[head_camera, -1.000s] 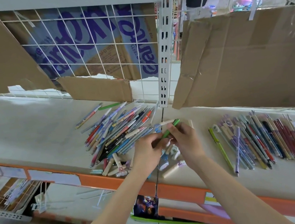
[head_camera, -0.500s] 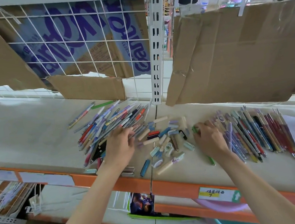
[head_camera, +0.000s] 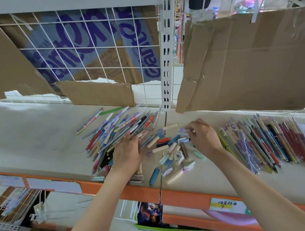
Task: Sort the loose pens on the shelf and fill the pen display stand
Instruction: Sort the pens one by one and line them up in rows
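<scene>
- Cardboard [head_camera: 252,59] hangs over the back of the shelf [head_camera: 25,136] on the right half; a smaller torn flap [head_camera: 97,94] hangs left of the white upright post [head_camera: 165,56], and a wire grid [head_camera: 85,46] backs the left half.
- Loose pens [head_camera: 119,131] lie heaped left of the post, reaching toward the back edge.
- Left hand [head_camera: 127,154] rests on the near end of that heap, fingers spread among the pens; whether it grasps one I cannot tell.
- Right hand [head_camera: 204,137] hovers over scattered caps and short pens [head_camera: 173,151] at the middle, fingertips curled together; anything pinched is too small to make out.
- Sorted pens [head_camera: 266,139] lie in one row toward the right end, too many to count.
- Bare shelf runs far left, and along the orange front edge [head_camera: 186,191].
- Two hands, two pen groups.
</scene>
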`<state>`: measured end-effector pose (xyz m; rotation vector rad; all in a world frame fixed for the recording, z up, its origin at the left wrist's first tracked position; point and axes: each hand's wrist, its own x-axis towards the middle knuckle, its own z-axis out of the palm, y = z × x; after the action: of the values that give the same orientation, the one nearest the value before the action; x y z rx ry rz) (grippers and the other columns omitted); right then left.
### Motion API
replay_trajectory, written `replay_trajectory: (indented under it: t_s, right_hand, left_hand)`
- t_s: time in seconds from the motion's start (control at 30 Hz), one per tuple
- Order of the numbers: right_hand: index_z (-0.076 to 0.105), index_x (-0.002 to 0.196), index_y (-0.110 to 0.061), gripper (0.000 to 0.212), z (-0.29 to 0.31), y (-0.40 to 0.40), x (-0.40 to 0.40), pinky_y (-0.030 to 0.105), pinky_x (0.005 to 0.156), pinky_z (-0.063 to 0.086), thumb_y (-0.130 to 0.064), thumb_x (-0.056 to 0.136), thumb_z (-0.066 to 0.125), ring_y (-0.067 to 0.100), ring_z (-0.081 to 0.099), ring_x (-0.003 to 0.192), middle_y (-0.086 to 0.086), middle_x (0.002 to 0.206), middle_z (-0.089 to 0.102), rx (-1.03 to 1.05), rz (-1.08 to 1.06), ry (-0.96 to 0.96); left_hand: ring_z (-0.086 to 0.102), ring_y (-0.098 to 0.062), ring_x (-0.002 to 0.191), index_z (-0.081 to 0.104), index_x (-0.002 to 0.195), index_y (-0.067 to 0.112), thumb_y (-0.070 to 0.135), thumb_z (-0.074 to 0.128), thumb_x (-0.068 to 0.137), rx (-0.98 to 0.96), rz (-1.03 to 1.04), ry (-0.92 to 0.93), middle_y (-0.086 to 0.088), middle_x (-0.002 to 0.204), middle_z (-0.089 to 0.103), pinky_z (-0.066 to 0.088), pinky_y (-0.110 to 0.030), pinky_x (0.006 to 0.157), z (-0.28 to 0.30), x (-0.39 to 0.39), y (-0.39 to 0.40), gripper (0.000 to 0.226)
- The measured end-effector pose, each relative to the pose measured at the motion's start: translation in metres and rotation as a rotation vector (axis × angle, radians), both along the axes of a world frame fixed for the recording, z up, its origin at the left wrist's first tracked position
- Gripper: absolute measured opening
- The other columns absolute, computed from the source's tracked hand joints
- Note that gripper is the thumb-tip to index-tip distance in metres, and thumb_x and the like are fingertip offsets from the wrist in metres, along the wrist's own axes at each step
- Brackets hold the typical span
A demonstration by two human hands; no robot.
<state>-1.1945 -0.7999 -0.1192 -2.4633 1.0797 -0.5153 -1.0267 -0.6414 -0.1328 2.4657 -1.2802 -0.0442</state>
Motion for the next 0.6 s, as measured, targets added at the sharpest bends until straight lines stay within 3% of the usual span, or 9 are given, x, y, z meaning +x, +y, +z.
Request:
replay_trajectory:
  t_s: [0.1,0.27,0.43,0.53,0.6]
  right_hand:
    - [0.065,0.110,-0.009,0.025,-0.002,-0.009,0.020,0.027,0.077,0.037,-0.009,0.095,0.045,0.020,0.045,0.110,0.003,0.115,0.059,-0.022,0.056,0.006]
    - [0.060,0.123,-0.017,0.032,-0.004,-0.012,0.042,0.032,0.094,0.031,-0.012,0.096,0.045,0.018,0.042,0.119,-0.002,0.128,0.057,0.029,0.145,0.106]
    - [0.060,0.119,-0.024,0.026,-0.005,-0.011,0.049,0.032,0.092,0.028,-0.024,0.096,0.049,0.017,0.038,0.115,-0.002,0.115,0.054,-0.024,0.164,0.281]
    - [0.063,0.108,-0.021,0.018,-0.007,-0.009,0.048,0.032,0.090,0.030,-0.021,0.094,0.052,0.017,0.044,0.108,-0.003,0.104,0.057,-0.016,0.152,0.203]
    - [0.062,0.094,-0.018,0.007,-0.005,-0.006,0.047,0.032,0.086,0.040,-0.019,0.091,0.057,0.016,0.053,0.094,-0.003,0.093,0.061,0.163,0.092,-0.012]
  left_hand:
    - [0.052,-0.021,0.104,0.061,0.108,0.012,0.030,0.051,0.092,0.006,-0.005,-0.043,-0.003,0.110,0.058,0.039,-0.030,0.082,0.001,-0.002,0.001,0.026]
    - [0.056,-0.018,0.097,0.065,0.106,0.011,0.027,0.047,0.094,0.003,-0.011,-0.080,-0.003,0.106,0.059,0.042,-0.025,0.075,0.003,-0.003,0.001,0.027]
    - [0.058,-0.016,0.088,0.067,0.102,0.012,0.023,0.044,0.096,-0.012,-0.026,-0.088,-0.002,0.101,0.060,0.040,-0.021,0.064,0.004,-0.001,0.002,0.026]
    - [0.061,-0.020,0.081,0.066,0.096,0.011,0.021,0.047,0.095,-0.079,-0.024,-0.014,-0.003,0.093,0.061,0.045,-0.029,0.062,0.009,0.000,0.006,0.021]
    - [0.060,-0.020,0.080,0.065,0.098,0.011,0.019,0.051,0.093,-0.167,-0.056,0.069,-0.004,0.091,0.062,0.048,-0.034,0.067,0.012,0.000,0.009,0.017]
